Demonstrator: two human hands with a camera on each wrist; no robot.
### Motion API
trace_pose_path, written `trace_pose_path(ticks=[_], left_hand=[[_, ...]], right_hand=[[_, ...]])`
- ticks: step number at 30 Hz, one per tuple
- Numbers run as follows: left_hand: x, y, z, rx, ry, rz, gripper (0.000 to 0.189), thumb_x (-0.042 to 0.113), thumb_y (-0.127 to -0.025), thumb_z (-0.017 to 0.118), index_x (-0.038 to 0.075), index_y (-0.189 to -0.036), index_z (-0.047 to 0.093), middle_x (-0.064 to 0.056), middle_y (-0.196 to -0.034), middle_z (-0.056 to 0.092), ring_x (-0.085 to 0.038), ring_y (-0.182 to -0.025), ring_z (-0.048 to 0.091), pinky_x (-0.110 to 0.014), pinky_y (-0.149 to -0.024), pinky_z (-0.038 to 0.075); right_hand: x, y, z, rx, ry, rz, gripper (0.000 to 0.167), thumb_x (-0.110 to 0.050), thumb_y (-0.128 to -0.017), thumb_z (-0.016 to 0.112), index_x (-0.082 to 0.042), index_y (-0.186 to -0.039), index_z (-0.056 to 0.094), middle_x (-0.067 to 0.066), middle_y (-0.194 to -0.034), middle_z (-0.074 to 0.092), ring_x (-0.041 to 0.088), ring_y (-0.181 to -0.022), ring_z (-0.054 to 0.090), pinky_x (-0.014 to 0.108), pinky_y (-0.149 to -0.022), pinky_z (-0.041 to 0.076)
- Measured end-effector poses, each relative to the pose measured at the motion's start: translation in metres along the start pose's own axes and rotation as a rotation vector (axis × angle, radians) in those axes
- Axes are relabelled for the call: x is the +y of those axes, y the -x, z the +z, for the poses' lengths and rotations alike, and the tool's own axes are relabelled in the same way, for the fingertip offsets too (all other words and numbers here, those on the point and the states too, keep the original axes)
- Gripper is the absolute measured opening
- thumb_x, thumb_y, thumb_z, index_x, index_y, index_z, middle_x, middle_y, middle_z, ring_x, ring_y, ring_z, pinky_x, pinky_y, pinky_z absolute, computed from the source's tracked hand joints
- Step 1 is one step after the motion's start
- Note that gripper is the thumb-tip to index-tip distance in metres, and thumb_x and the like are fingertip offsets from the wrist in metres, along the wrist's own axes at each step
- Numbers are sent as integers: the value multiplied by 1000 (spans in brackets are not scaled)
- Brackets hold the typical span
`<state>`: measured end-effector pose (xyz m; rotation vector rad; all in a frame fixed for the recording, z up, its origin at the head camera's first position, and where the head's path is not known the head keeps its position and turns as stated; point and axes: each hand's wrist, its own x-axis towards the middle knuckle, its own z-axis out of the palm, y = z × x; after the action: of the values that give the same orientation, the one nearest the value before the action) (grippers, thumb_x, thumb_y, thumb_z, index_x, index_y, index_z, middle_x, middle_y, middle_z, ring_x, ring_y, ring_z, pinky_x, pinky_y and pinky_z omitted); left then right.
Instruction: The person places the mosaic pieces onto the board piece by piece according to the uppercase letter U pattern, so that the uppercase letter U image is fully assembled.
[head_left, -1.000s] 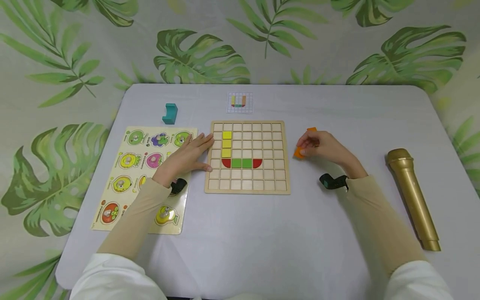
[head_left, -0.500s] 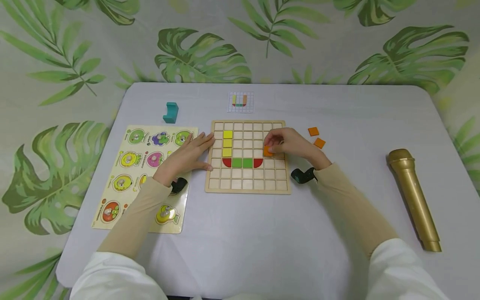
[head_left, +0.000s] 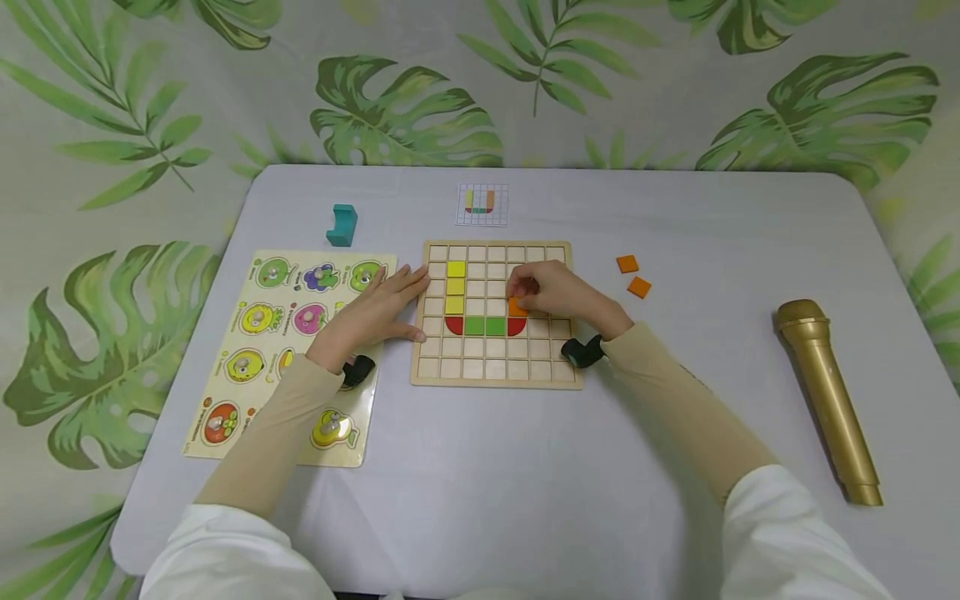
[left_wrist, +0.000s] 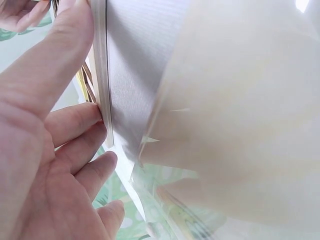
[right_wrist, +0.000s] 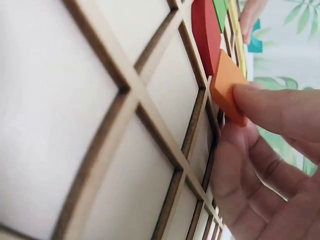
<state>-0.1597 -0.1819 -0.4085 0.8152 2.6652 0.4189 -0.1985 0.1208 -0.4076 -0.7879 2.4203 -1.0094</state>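
My right hand (head_left: 551, 290) pinches an orange square tile (right_wrist: 229, 90) between thumb and fingers, tilted at a cell just above the right red rounded tile (right_wrist: 206, 37). Beneath it lies the wooden grid board (head_left: 495, 373). In its cells sit a column of yellow tiles (head_left: 455, 286), then a bottom row of two green tiles (head_left: 483, 326) between two red rounded ones. My left hand (head_left: 371, 312) rests with spread, fairly straight fingers along the board's left edge; the left wrist view shows thumb and fingertips touching the board's side (left_wrist: 101, 65).
Two loose orange tiles (head_left: 633, 275) lie right of the board. Behind it is a small pattern card (head_left: 482, 205) with a U shape. A fruit puzzle board (head_left: 352, 454) lies under the left forearm, a teal block (head_left: 342, 226) beyond it. A gold microphone (head_left: 828, 400) lies far right.
My right hand has picked up an orange tile from the table right of the board and carried it left to the cell above the right red tile. The left hand stays put.
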Motion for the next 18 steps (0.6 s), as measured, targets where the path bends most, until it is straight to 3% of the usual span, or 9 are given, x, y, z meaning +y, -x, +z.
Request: trace_pose_path(ticks=[10, 18], left_hand=[[0, 0, 0, 1, 0, 1, 92, 41, -81, 73, 0, -150, 26, -14, -157, 17, -33, -144, 9, -49, -115, -3], [0, 0, 0, -3, 4, -2, 93, 40, -81, 72, 0, -150, 25, -14, -157, 16, -33, -144, 8, -49, -115, -4]], right_hand=[[0, -2, 4, 5, 87, -18, 10, 4, -84, 65, -5, -89, 66, 6, -79, 56, 21, -75, 50, 31, -67, 42], [13, 8, -5, 29, -55, 22, 10, -4, -87, 67, -4, -97, 66, 7, -90, 63, 21, -81, 56, 33, -75, 46]])
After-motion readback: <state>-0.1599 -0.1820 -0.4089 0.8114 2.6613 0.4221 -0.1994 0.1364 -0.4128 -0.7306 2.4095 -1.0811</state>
